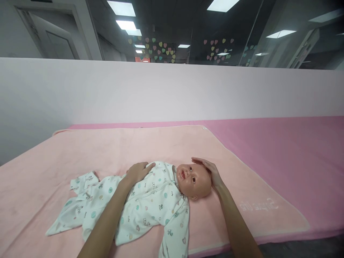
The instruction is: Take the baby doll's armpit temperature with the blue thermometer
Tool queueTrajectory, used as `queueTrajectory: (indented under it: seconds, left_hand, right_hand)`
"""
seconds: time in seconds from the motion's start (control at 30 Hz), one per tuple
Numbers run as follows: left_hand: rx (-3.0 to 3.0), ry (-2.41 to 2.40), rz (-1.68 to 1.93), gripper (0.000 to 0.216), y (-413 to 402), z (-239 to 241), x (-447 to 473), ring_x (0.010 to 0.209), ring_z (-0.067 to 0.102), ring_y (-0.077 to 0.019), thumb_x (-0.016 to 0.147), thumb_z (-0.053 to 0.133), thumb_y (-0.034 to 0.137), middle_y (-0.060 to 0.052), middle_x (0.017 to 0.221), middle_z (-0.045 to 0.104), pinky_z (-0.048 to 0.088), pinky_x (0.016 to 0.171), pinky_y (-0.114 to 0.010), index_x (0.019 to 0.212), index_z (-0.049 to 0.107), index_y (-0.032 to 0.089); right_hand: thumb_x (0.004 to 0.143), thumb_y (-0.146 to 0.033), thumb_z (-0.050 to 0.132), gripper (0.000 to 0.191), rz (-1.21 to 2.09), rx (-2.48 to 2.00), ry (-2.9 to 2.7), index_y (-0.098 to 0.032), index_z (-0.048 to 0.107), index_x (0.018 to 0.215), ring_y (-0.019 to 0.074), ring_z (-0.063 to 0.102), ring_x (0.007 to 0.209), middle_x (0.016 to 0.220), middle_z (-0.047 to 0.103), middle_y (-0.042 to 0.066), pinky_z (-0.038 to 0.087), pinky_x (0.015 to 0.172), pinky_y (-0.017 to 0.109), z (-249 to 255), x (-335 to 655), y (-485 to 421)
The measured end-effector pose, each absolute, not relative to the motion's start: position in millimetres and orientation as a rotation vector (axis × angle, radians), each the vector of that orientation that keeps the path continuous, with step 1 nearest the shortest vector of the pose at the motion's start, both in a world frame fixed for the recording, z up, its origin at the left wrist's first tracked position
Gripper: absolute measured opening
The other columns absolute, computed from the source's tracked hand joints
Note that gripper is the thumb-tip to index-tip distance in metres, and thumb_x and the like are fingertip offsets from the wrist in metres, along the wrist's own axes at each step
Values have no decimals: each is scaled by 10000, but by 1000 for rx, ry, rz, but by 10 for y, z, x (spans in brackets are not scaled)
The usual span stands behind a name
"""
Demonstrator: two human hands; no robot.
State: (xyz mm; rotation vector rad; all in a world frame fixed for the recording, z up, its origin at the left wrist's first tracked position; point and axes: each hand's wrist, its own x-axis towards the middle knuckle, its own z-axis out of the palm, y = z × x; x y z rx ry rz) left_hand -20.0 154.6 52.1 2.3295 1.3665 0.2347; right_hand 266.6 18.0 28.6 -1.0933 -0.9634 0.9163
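Peach blanket (113, 143) over pink mat (282, 161). One baby doll (163, 191), face-up, in printed sleepsuit (145, 215): long axis crosswise, torso under left fingers (151, 167), loosely open; head (193, 181) nearest right fingers (202, 161), open, curved against crown.

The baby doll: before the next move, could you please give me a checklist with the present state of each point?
1. Baby doll lying on the peach blanket: ok.
2. Right hand at the doll's head: ok, touching its top.
3. Left hand on the patterned outfit: ok.
4. Near sleeve wholly in view: not ok, the picture's lower edge cuts it.
5. Near sleeve's cuff: cannot tell, out of view.
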Motion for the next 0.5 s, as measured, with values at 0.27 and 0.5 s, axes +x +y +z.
queueTrajectory:
  seconds: [0.27, 0.5]
  left_hand:
    - [2372, 1301, 333, 518, 1510, 529, -207, 925, 561, -258, 804, 257, 611, -54, 929, 643, 416, 754, -338, 845, 600, 224]
    - [2375, 1240, 524, 449, 1467, 540, -246, 1029, 527, -235, 827, 315, 522, -50, 1050, 613, 410, 856, -337, 1039, 574, 223]
  right_hand:
    - [692, -514, 587, 398, 846, -1185, -980, -169, 711, 845, 262, 594, 972, 981, 682, 92, 411, 922, 408, 427, 2645, 155]
    - [725, -555, 485, 369, 371, -1278, -1043, -319, 668, 942, 270, 570, 1041, 976, 676, 34, 455, 864, 479, 619, 2128, -274]
